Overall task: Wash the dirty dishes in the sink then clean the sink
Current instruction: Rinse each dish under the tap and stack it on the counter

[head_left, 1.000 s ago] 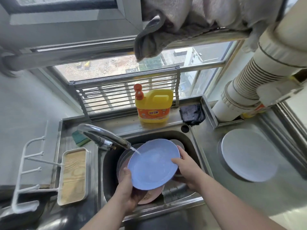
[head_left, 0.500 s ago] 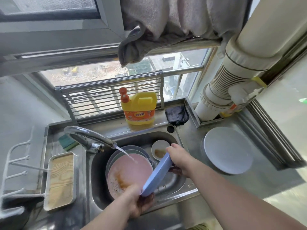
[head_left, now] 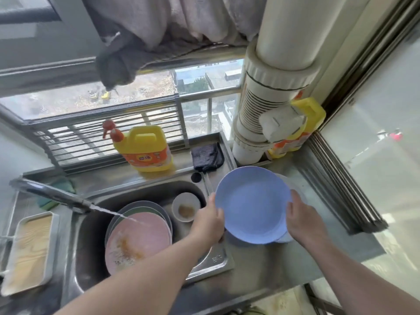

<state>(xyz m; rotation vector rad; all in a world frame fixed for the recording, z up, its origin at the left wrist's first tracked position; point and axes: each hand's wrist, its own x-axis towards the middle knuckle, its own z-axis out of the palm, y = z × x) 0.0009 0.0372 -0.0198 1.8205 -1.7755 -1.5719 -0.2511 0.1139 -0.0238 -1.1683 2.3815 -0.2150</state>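
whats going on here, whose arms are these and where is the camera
No machine here: the arms belong to a person wearing a camera on the head, so you look down as they do. The left hand and right hand hold a blue plate by its opposite edges, over a white plate on the steel counter right of the sink. In the sink, the tap runs onto a dirty pink plate stacked on others, beside a small stained bowl. Behind stand a yellow soap jug and a dark cloth.
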